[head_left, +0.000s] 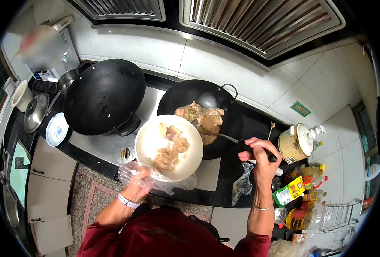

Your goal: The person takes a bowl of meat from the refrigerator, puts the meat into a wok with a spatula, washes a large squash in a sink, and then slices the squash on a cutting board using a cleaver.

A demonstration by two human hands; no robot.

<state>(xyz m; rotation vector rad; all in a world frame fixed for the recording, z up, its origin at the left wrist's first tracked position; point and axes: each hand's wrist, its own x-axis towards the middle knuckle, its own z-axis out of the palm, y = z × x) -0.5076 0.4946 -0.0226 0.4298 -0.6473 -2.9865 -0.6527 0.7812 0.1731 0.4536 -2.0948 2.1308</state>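
Observation:
My left hand (pixel 139 174), loosely covered in clear plastic, grips the near-left rim of a white bowl (pixel 191 139). Pale, coated meat pieces (pixel 166 158) lie in the bowl, which overlaps the near-left edge of a black wok (pixel 173 96). More pale meat (pixel 209 120) sits inside that wok. My right hand (pixel 263 156) is closed round the black handle of a metal cooking utensil (pixel 228 138). Its shaft reaches over the wok's right side to the meat, and its working end is hidden there, so I cannot tell whether it is a ladle or a spatula.
Left of the bowl stands a second black wok (pixel 104 92). A patterned plate (pixel 57 129), a metal lid (pixel 36 112) and a small pan (pixel 67 79) are farther left. At right are a lidded pot (pixel 295 143), several bottles (pixel 312 175) and a crumpled plastic bag (pixel 242 184).

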